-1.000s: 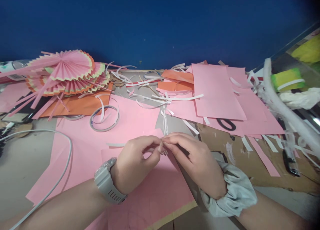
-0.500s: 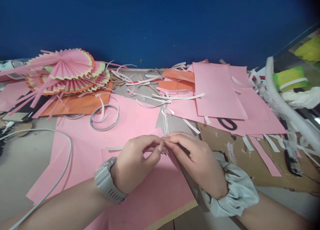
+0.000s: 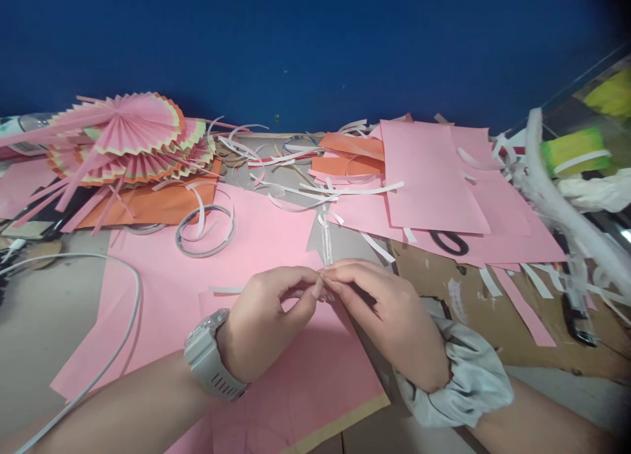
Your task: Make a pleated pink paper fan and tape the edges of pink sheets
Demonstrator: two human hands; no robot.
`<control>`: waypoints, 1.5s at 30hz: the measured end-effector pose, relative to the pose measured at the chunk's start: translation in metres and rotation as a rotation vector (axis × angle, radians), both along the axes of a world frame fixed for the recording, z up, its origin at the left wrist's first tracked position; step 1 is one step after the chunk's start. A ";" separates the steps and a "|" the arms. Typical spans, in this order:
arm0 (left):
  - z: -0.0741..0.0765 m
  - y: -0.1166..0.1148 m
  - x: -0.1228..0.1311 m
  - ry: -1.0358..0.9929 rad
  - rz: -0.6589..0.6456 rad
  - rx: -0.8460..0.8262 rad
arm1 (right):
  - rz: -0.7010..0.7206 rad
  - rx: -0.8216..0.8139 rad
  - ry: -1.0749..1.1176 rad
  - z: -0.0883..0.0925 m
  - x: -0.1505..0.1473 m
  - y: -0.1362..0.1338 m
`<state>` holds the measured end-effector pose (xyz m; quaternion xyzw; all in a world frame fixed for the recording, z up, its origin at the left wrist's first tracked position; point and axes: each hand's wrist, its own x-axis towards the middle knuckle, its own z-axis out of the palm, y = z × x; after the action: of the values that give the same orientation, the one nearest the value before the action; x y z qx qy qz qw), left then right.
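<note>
My left hand [image 3: 271, 316], with a grey watch [image 3: 211, 359] on its wrist, is closed in a pinch of thumb and fingers. Its fingertips meet those of my right hand [image 3: 384, 313], which is pinched too and has a pale scrunchie [image 3: 466, 375] round its wrist. Whatever sits between the fingertips is too small and too hidden to name. Beneath both hands lies a pink paper sheet [image 3: 296, 382] with a pale strip along its lower edge. A narrow white strip [image 3: 326, 240] runs over the table just beyond the fingertips.
Pleated paper fans [image 3: 128, 129] are piled at the left over orange paper [image 3: 162, 201]. A tape ring [image 3: 204, 230] rests on pink paper. Stacked pink sheets [image 3: 434, 178] and loose white strips lie at the right, above brown cardboard [image 3: 428, 276]. A white cable [image 3: 135, 296] curves along the left.
Both hands keep the same pinch with fingertips together. The view has shifted very slightly; nothing on the table has visibly moved.
</note>
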<state>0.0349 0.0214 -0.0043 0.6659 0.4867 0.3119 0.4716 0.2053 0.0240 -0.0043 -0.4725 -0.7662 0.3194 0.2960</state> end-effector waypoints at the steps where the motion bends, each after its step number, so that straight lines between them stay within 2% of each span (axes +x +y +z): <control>1: 0.000 0.000 0.000 -0.003 0.001 0.000 | 0.002 0.009 -0.001 0.000 0.000 0.000; 11: 0.000 -0.001 -0.001 -0.003 -0.003 -0.008 | 0.014 0.057 0.003 -0.002 0.001 -0.002; 25: -0.001 -0.002 -0.001 -0.114 0.030 -0.013 | 0.103 0.303 0.020 -0.005 0.003 -0.001; 45: 0.004 -0.003 -0.002 -0.149 -0.010 0.000 | 0.083 0.310 0.027 -0.003 0.003 0.000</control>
<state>0.0333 0.0184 -0.0006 0.6432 0.4472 0.3581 0.5080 0.2081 0.0238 -0.0076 -0.3847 -0.8212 0.2154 0.3622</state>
